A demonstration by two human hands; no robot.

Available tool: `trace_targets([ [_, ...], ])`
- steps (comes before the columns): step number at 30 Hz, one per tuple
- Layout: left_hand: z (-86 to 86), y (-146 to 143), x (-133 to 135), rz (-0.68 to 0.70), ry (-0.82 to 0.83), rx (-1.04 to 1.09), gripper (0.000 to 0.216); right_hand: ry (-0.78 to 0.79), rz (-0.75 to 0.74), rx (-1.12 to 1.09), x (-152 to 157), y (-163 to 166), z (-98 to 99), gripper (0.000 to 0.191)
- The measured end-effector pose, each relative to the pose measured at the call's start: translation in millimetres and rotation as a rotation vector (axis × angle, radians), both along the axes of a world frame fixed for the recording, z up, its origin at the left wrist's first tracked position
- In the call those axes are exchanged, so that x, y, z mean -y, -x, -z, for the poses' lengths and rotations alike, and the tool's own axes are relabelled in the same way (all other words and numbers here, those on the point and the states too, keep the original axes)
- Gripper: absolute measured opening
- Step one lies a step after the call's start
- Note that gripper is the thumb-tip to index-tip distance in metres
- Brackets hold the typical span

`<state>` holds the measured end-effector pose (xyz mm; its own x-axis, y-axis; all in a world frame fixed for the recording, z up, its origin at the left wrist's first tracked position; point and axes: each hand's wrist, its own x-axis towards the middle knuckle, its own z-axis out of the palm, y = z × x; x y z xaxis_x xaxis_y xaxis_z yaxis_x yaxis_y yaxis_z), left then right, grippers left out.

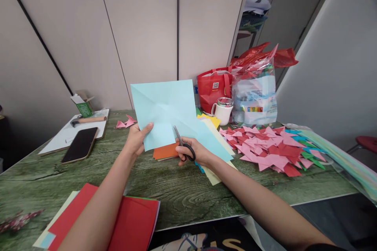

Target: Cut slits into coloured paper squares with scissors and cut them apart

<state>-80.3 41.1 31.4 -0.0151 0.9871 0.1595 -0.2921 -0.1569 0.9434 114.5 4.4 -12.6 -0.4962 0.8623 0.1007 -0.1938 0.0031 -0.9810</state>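
My left hand (138, 140) is closed on the lower left edge of a light blue sheet of paper (165, 106), holding it upright above the green table (165, 188). The sheet shows diagonal fold creases. My right hand (194, 153) grips black-handled scissors (184, 147), fingers through the loops. The blades point up into the sheet's bottom edge near its middle. Under the hands lie an orange sheet (165, 151) and a fanned stack of yellow, cream and blue sheets (216, 141).
A heap of folded pink and red paper pieces (265, 149) lies at the right. Behind it stand a white mug (223, 111), a red bag (212, 86) and a plastic bag (255, 98). A phone (80, 144), hammer (88, 120) and green box (84, 106) are left. Red sheets (129, 219) lie near me.
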Motion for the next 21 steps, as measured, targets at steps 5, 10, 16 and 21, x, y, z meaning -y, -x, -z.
trace_targets([
  [5,0.7,-0.5,1.9,0.039,0.016,-0.02,0.034,-0.02,0.001,-0.017,0.4,1.9,-0.7,0.04],
  [10,2.1,-2.2,2.1,0.059,0.013,-0.024,0.037,-0.025,0.01,-0.034,-0.2,3.4,-1.1,0.038],
  [16,1.4,-2.0,2.3,0.048,0.006,0.009,0.037,0.011,0.008,-0.051,0.6,4.5,-0.2,0.05],
  [21,1.9,-5.6,4.2,0.064,0.034,-0.011,0.035,0.008,0.053,-0.069,1.1,6.5,-0.4,0.046],
])
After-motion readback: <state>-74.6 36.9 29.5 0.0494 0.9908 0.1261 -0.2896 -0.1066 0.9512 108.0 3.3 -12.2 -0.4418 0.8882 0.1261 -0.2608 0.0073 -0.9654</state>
